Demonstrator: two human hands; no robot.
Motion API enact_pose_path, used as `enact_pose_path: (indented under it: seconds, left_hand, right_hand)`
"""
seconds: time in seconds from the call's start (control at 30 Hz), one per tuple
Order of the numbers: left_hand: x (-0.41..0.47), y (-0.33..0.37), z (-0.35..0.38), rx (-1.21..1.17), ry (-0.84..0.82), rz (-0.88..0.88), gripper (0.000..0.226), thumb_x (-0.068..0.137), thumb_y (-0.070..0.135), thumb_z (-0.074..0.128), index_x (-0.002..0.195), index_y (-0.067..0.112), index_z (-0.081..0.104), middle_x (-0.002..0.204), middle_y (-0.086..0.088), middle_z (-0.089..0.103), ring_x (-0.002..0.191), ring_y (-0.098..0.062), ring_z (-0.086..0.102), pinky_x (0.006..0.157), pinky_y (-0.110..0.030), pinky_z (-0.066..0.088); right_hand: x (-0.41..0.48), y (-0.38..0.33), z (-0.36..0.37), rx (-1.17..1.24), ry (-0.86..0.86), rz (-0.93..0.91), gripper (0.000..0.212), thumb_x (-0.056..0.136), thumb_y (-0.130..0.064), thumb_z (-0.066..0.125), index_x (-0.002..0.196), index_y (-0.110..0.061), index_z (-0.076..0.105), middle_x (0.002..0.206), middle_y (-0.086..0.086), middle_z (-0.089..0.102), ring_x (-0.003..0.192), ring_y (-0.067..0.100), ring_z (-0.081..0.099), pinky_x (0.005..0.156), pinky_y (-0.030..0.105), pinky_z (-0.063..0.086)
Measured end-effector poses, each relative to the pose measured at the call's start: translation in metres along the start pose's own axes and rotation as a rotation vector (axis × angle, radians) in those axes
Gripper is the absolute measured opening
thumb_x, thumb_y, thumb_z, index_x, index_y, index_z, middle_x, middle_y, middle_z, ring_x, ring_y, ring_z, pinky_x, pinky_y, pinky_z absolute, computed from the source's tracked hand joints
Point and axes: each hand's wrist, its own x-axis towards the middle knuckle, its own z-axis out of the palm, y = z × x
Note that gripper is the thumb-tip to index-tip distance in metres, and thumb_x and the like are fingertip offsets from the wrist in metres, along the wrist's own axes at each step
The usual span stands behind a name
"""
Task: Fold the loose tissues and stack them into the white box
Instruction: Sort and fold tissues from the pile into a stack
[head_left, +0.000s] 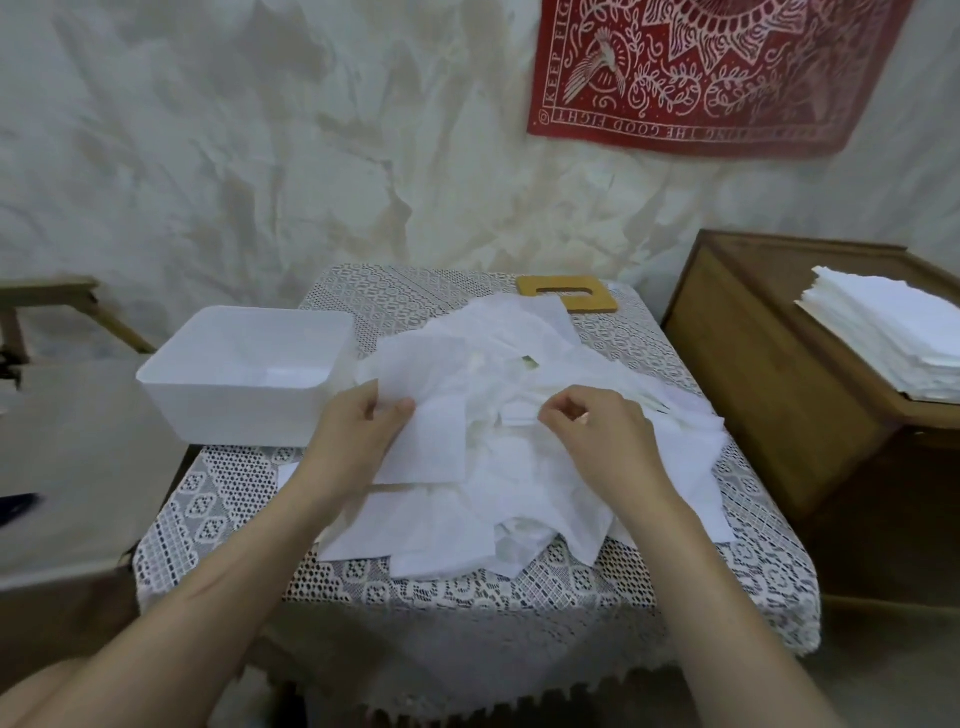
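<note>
A heap of loose white tissues (519, 467) covers the middle of a small table with a lace cloth (218, 499). My left hand (353, 431) pinches the left edge of one tissue (431, 441) that hangs over the heap. My right hand (597, 431) pinches a fold of tissue near the top of the heap. The white box (208, 410) stands open at the table's left back corner, just left of my left hand; its inside looks bare.
A wooden lid with a slot (571, 293) lies at the table's back edge. A wooden cabinet (769, 374) stands to the right with a stack of flat tissues (893, 332) on top. A tan surface (78, 457) lies left of the table.
</note>
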Motion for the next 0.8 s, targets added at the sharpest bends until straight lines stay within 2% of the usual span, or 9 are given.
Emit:
enact_pose_path:
  seconds: [0.1, 0.17, 0.23, 0.3, 0.4, 0.47, 0.57, 0.73, 0.8]
  left_hand:
    - [-0.004, -0.003, 0.001, 0.008, 0.028, 0.013, 0.012, 0.100, 0.016, 0.065, 0.092, 0.012, 0.074, 0.092, -0.006, 0.078, 0.072, -0.003, 0.066, 0.074, -0.027, 0.055]
    - [-0.008, -0.004, 0.004, -0.040, 0.044, -0.003, 0.012, 0.101, 0.013, 0.064, 0.096, 0.009, 0.074, 0.087, -0.001, 0.075, 0.065, 0.005, 0.065, 0.062, -0.014, 0.051]
    - [-0.012, -0.007, 0.004, -0.103, 0.036, -0.020, 0.013, 0.101, 0.016, 0.064, 0.101, 0.009, 0.075, 0.090, -0.002, 0.077, 0.077, -0.002, 0.072, 0.074, -0.018, 0.056]
    - [-0.014, -0.009, 0.006, -0.152, 0.009, -0.034, 0.014, 0.102, 0.020, 0.064, 0.101, 0.014, 0.076, 0.095, -0.001, 0.080, 0.092, -0.018, 0.075, 0.087, -0.036, 0.059]
    - [-0.010, -0.002, 0.008, -0.090, 0.021, 0.020, 0.014, 0.100, 0.017, 0.064, 0.093, 0.013, 0.074, 0.086, 0.000, 0.078, 0.078, -0.009, 0.071, 0.067, -0.020, 0.055]
    - [-0.007, 0.001, 0.010, -0.036, 0.023, 0.049, 0.014, 0.100, 0.018, 0.065, 0.094, 0.009, 0.073, 0.088, -0.003, 0.078, 0.076, -0.010, 0.069, 0.065, -0.024, 0.052]
    - [-0.008, 0.000, 0.009, -0.049, 0.029, 0.049, 0.015, 0.100, 0.017, 0.065, 0.089, 0.011, 0.072, 0.076, 0.011, 0.075, 0.064, 0.000, 0.064, 0.057, -0.015, 0.048]
    - [-0.019, 0.003, 0.008, -0.036, 0.028, 0.050, 0.021, 0.101, 0.016, 0.064, 0.080, 0.018, 0.067, 0.058, 0.020, 0.064, 0.051, 0.005, 0.054, 0.052, -0.015, 0.040]
    - [-0.023, 0.007, 0.006, -0.018, 0.024, 0.057, 0.020, 0.101, 0.017, 0.064, 0.081, 0.017, 0.068, 0.057, 0.021, 0.061, 0.050, 0.005, 0.050, 0.056, -0.022, 0.040]
  right_hand:
    - [0.003, 0.010, 0.005, -0.032, -0.057, -0.005, 0.005, 0.095, -0.037, 0.066, 0.098, -0.036, 0.070, 0.089, -0.019, 0.067, 0.086, 0.007, 0.061, 0.073, 0.028, 0.044]
    - [0.005, 0.010, 0.007, -0.054, -0.084, -0.030, 0.018, 0.093, -0.037, 0.067, 0.110, -0.038, 0.066, 0.088, -0.017, 0.064, 0.085, 0.007, 0.060, 0.077, 0.032, 0.048]
    - [0.008, 0.008, 0.009, -0.128, -0.110, -0.069, 0.032, 0.092, -0.037, 0.068, 0.124, -0.038, 0.060, 0.092, -0.015, 0.058, 0.089, 0.009, 0.058, 0.081, 0.034, 0.045]
    - [0.010, 0.005, 0.010, -0.228, -0.091, -0.097, 0.029, 0.096, -0.038, 0.063, 0.125, -0.036, 0.061, 0.096, -0.013, 0.052, 0.095, 0.014, 0.058, 0.078, 0.033, 0.040]
    - [0.011, 0.001, 0.012, -0.296, 0.006, -0.129, 0.024, 0.102, -0.041, 0.054, 0.119, -0.033, 0.069, 0.101, -0.010, 0.052, 0.097, 0.017, 0.062, 0.074, 0.032, 0.043]
    - [0.009, -0.002, 0.009, -0.278, 0.064, -0.145, 0.029, 0.103, -0.041, 0.052, 0.121, -0.030, 0.071, 0.106, -0.007, 0.056, 0.097, 0.017, 0.063, 0.075, 0.033, 0.047]
    - [0.004, -0.006, 0.002, -0.259, 0.082, -0.147, 0.031, 0.105, -0.041, 0.049, 0.121, -0.027, 0.072, 0.111, -0.007, 0.057, 0.096, 0.018, 0.062, 0.074, 0.033, 0.044]
    - [-0.007, -0.009, 0.007, -0.291, 0.034, -0.165, 0.027, 0.105, -0.040, 0.051, 0.112, -0.026, 0.073, 0.110, -0.009, 0.057, 0.094, 0.018, 0.063, 0.078, 0.037, 0.051]
    - [-0.009, -0.013, 0.009, -0.286, 0.028, -0.161, 0.024, 0.104, -0.039, 0.053, 0.109, -0.025, 0.072, 0.111, -0.009, 0.058, 0.095, 0.019, 0.064, 0.079, 0.038, 0.051]
